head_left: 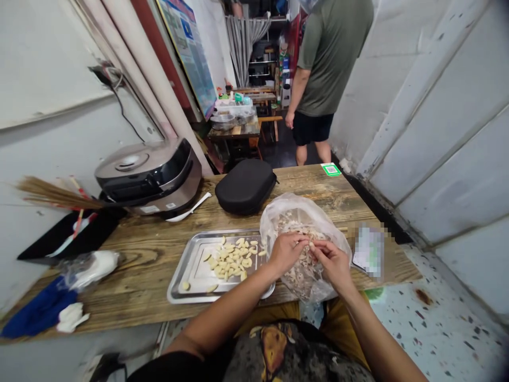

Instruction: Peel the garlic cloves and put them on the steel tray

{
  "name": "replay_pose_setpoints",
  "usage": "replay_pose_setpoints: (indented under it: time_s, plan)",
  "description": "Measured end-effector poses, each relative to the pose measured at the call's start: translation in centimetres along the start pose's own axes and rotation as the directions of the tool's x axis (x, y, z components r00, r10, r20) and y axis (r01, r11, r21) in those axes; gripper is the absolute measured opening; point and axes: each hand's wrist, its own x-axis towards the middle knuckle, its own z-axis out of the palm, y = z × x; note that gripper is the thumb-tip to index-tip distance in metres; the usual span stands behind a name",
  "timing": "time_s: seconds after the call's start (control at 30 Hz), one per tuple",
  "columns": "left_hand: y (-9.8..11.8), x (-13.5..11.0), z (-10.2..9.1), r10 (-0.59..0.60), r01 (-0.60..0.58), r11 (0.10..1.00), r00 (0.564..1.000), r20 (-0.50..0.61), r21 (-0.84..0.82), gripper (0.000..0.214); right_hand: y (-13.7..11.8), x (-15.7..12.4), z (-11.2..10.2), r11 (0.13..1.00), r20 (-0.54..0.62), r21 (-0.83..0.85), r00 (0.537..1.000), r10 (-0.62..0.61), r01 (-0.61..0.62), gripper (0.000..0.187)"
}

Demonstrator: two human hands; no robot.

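Over an open clear plastic bag point(271, 212) my left hand point(287, 252) and my right hand point(332, 260) meet, fingertips pinched close together. Between them shows a small pale garlic clove point(312, 246), partly covered by the fingers. The bag is full of papery garlic skins point(300, 273). To the left lies a metal tray point(191, 265) with many peeled garlic cloves point(234, 257), mostly gathered in its middle and right. My left forearm passes over the tray's near right corner.
A black zip case point(245, 185), a rice cooker point(149, 178) and a white plastic spoon-like utensil point(189, 208) stand or lie behind the tray. A blurred phone-like object point(369, 251) is right of the bag. A blue cloth point(42, 310) lies far left. Another person point(334, 63) stands beyond the table.
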Motion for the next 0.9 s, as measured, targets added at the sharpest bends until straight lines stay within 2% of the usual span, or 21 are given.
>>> replay_pose_setpoints:
  time_s: [0.27,0.43,0.6,0.7,0.9]
  plan:
    - [0.3,-0.1,0.1,-0.100,0.100,0.995,0.995,0.022,0.013,0.014,0.0,-0.1,-0.2,0.995,-0.018,-0.079,0.998,-0.064,0.063,0.029]
    - [0.4,-0.3,0.0,-0.070,0.066,0.995,0.996,0.057,0.080,0.016,0.7,-0.1,-0.3,0.985,-0.025,-0.142,0.994,-0.103,0.098,0.028]
    - [0.5,-0.6,0.3,-0.070,0.067,0.985,0.997,0.016,0.157,0.016,1.0,-0.3,0.0,0.978,-0.038,-0.170,0.991,-0.131,0.123,0.030]
    - [0.4,-0.8,0.6,-0.091,0.091,0.986,0.996,-0.007,0.143,0.015,0.3,-0.4,0.2,0.990,-0.019,-0.113,0.996,-0.086,0.083,0.030]
    - [0.1,-0.6,0.3,-0.117,0.120,0.986,0.993,-0.027,0.114,0.015,-0.6,-0.5,0.5,0.983,0.080,0.170,0.996,0.049,-0.062,0.032]
